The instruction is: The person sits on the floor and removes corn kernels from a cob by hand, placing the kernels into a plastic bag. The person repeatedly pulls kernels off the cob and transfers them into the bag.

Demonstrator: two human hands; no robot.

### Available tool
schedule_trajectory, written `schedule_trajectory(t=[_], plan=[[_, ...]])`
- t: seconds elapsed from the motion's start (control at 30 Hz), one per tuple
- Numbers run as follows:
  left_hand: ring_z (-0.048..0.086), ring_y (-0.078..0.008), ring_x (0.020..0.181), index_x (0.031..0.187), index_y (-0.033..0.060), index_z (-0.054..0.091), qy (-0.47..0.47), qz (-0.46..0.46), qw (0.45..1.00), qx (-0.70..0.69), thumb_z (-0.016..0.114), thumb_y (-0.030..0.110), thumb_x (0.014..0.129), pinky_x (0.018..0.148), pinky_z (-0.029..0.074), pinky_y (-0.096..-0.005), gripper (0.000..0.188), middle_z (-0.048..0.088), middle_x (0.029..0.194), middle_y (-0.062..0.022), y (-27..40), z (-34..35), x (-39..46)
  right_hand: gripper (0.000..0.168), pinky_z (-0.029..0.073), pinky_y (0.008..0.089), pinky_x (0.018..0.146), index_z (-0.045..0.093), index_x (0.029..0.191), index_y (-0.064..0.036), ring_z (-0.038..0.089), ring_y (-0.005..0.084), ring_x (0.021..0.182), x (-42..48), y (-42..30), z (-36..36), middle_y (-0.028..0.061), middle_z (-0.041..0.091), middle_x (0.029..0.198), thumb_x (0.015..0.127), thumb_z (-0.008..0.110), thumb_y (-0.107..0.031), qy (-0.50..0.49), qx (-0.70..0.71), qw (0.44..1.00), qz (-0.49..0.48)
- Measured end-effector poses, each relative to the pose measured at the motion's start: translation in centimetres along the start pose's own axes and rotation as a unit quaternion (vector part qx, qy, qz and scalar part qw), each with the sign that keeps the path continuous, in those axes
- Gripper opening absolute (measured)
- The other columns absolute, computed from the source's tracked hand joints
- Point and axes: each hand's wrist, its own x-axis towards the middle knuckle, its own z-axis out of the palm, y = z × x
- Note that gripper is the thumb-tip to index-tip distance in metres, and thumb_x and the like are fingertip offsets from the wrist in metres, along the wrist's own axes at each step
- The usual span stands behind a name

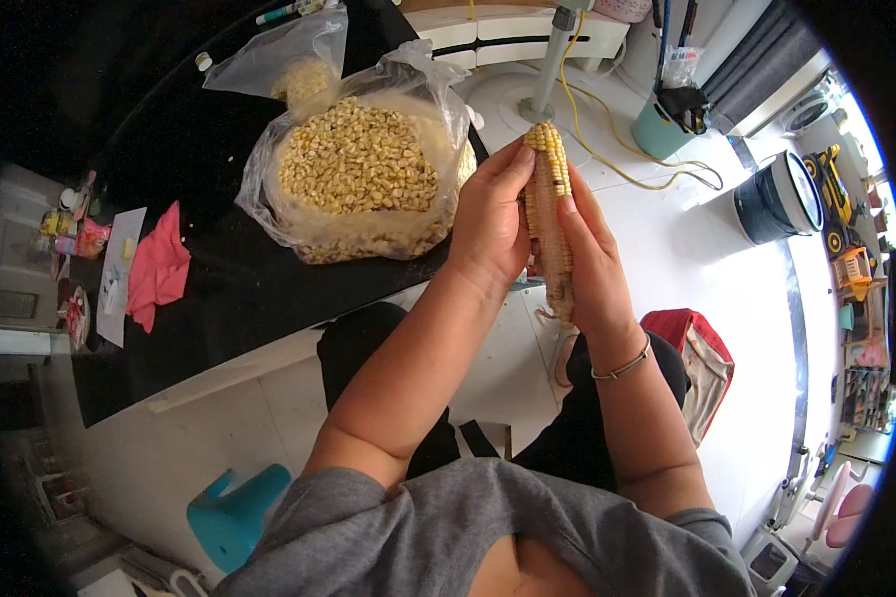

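Both hands hold one ear of dried corn (549, 216), upright in the picture, with a stripped pale strip down its middle and yellow kernels on both sides. My left hand (496, 213) grips it from the left, thumb near the top. My right hand (597, 257) wraps its right side, thumb on the kernels at mid-length. Left of the hands, an open clear plastic bag full of loose corn kernels (358, 160) stands on a black tabletop (216, 336). Behind it lies a smaller clear bag (284, 56) with some pale grainy contents.
A pink cloth (160, 265) and a white sheet (121, 276) lie on the table's left part. A grey stand pole (556, 63) and yellow cable (605, 160) are beyond the hands. Right are a teal bin (661, 134), a dark bucket (769, 201) and a red-edged bag (705, 366). A blue stool (231, 515) stands lower left.
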Motion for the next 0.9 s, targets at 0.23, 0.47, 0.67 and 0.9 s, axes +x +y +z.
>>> schedule_trajectory(t=[0.23, 0.47, 0.67, 0.9], plan=[[0.058, -0.0178, 0.103, 0.115, -0.0001, 0.057, -0.019, -0.021, 0.999, -0.030, 0.050, 0.019, 0.096, 0.091, 0.047, -0.0320, 0.028, 0.061, 0.110, -0.0090, 0.1, -0.6, 0.4, 0.048, 0.039, 0.0276, 0.100, 0.031, 0.144, -0.006, 0.044, 0.0168, 0.124, -0.1, -0.1, 0.3, 0.0091, 0.042, 0.139, 0.099, 0.042, -0.020, -0.014, -0.012, 1.000, -0.022], [0.059, -0.0153, 0.098, 0.117, 0.0031, 0.057, -0.029, -0.016, 0.999, -0.003, 0.054, 0.022, 0.095, 0.088, 0.048, -0.0308, 0.029, 0.062, 0.108, -0.0058, 0.0, -1.0, 0.6, 0.048, 0.050, 0.0237, 0.077, 0.032, 0.144, -0.009, 0.056, 0.0121, 0.097, -0.3, -0.4, 0.1, 0.0073, 0.051, 0.127, 0.099, 0.042, -0.022, 0.003, -0.006, 0.999, 0.037], [0.059, -0.0146, 0.093, 0.118, -0.0001, 0.056, -0.020, -0.036, 0.999, -0.025, 0.055, 0.013, 0.093, 0.083, 0.049, -0.0287, 0.028, 0.062, 0.103, -0.0071, 0.3, -0.4, 0.2, 0.048, 0.048, 0.0215, 0.061, 0.034, 0.144, -0.012, 0.053, 0.0083, 0.075, -0.4, -0.5, -0.3, 0.0038, 0.056, 0.109, 0.099, 0.044, -0.025, 0.009, 0.032, 0.998, 0.053], [0.059, -0.0189, 0.102, 0.117, 0.0005, 0.056, -0.037, -0.028, 0.999, -0.006, 0.053, 0.024, 0.095, 0.091, 0.048, -0.0335, 0.032, 0.062, 0.111, -0.0082, 0.3, -1.0, 0.7, 0.048, 0.052, 0.0231, 0.066, 0.032, 0.144, -0.011, 0.057, 0.0096, 0.084, -0.2, -0.2, 0.1, 0.0063, 0.054, 0.119, 0.099, 0.043, -0.023, -0.008, -0.014, 1.000, 0.013]])
